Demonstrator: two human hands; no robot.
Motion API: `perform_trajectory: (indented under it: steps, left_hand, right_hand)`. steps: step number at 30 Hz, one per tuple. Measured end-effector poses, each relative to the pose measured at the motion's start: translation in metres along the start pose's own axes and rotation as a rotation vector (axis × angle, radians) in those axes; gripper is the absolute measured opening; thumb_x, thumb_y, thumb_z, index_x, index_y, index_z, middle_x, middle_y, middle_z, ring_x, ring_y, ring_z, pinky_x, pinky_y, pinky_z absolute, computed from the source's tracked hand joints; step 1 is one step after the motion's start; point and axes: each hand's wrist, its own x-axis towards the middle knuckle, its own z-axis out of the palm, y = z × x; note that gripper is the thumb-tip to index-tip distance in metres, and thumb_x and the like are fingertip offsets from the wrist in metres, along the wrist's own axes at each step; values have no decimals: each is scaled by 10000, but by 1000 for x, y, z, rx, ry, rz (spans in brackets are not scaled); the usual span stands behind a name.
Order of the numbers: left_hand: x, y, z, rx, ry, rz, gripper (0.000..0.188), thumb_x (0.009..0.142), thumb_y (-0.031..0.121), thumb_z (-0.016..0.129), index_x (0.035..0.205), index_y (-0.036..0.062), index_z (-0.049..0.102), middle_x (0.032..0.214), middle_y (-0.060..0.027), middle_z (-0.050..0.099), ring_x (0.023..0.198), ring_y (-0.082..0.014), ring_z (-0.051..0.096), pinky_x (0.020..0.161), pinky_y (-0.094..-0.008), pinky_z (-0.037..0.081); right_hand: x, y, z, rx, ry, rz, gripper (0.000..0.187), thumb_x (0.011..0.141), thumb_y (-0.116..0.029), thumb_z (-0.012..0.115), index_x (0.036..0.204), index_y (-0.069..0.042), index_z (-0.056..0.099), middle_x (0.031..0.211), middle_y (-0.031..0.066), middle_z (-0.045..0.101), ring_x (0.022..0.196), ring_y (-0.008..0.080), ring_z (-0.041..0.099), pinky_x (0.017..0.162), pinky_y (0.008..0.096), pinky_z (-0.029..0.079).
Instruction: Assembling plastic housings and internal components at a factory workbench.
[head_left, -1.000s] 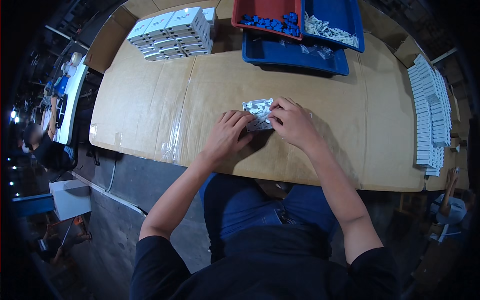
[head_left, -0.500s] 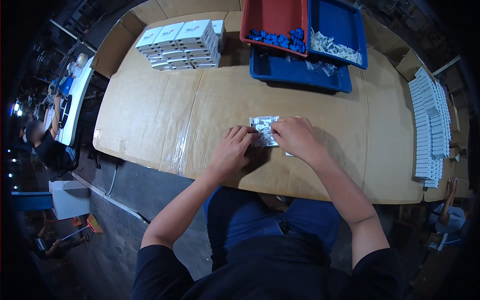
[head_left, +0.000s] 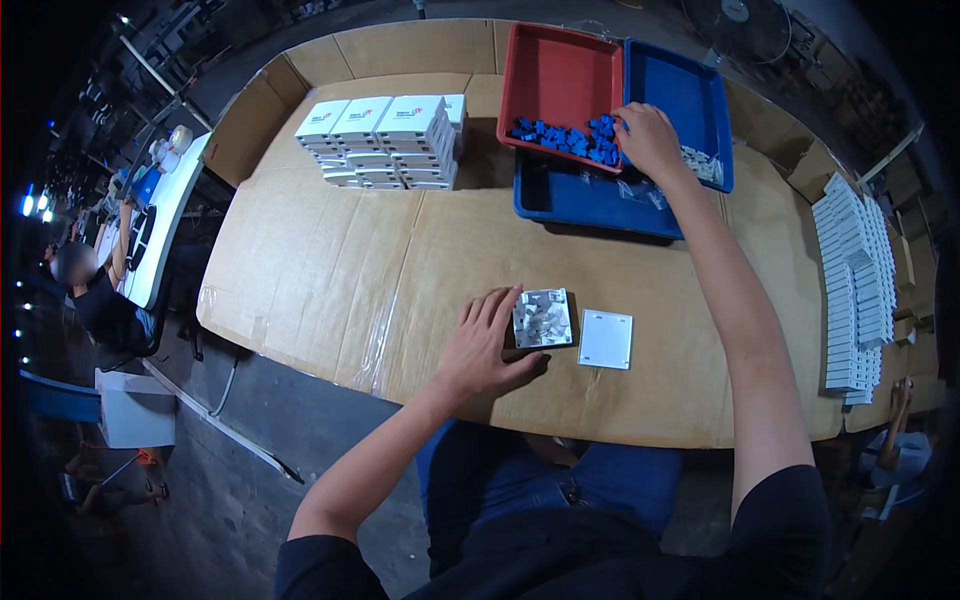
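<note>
A white square plastic box point(head_left: 543, 318) lies open side up on the cardboard-covered table, with small white parts inside. My left hand point(head_left: 485, 345) is beside it, fingers spread along its left side and the thumb stretched out by its near edge. Right of the box lies a flat white square cover point(head_left: 606, 338), touched by neither hand. My right hand point(head_left: 652, 143) reaches to the right rim of the red tray point(head_left: 560, 70), fingertips bent down at the small blue plastic pieces point(head_left: 570, 138). What those fingers pinch is hidden.
A blue tray point(head_left: 680, 85) with white parts adjoins the red one; another blue tray point(head_left: 590, 212) sits below them. White boxes point(head_left: 385, 140) are stacked at back left. More white pieces point(head_left: 855, 290) stand stacked along the right edge. A co-worker point(head_left: 100, 290) sits at far left.
My right hand has left the box and moved far and right to the red tray. My left hand stays by the box, its fingers now more spread. The white cover is uncovered to view.
</note>
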Motion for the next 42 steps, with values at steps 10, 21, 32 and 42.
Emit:
perform_trajectory:
  steps: [10,21,32,42]
  left_hand:
    - [-1,-5,0,18,-32,-11,975,859,560,712,1574,3,351,1497,-219,462,1411,-373,428,1196,-479,301]
    - [3,-8,4,24,-13,4,937,851,539,719,1544,1,389,1487,-216,471,1406,-366,439,1199,-485,300]
    - [-3,12,-5,1,-8,-16,913,848,506,731,1517,-31,419,1477,-227,490,1411,-377,434,1204,-487,306]
    - [-3,-6,5,-13,97,-50,993,802,553,765,1536,-3,392,1489,-227,482,1428,-399,426,1213,-484,318]
  right_hand:
    - [41,27,51,-282,-233,-64,356,908,-99,684,1258,-103,750,1436,130,604,1467,303,434,1272,539,243]
    - [28,27,31,84,209,-128,168,845,-135,789,974,-66,705,1250,69,677,1267,274,586,1159,500,398]
    - [-93,-81,-127,65,863,-536,386,730,11,885,1041,-106,689,1201,89,710,1016,272,687,821,365,571]
    - [-184,-132,-118,1404,534,329,221,1009,-20,668,1223,-5,614,1090,113,734,1013,284,750,858,348,620]
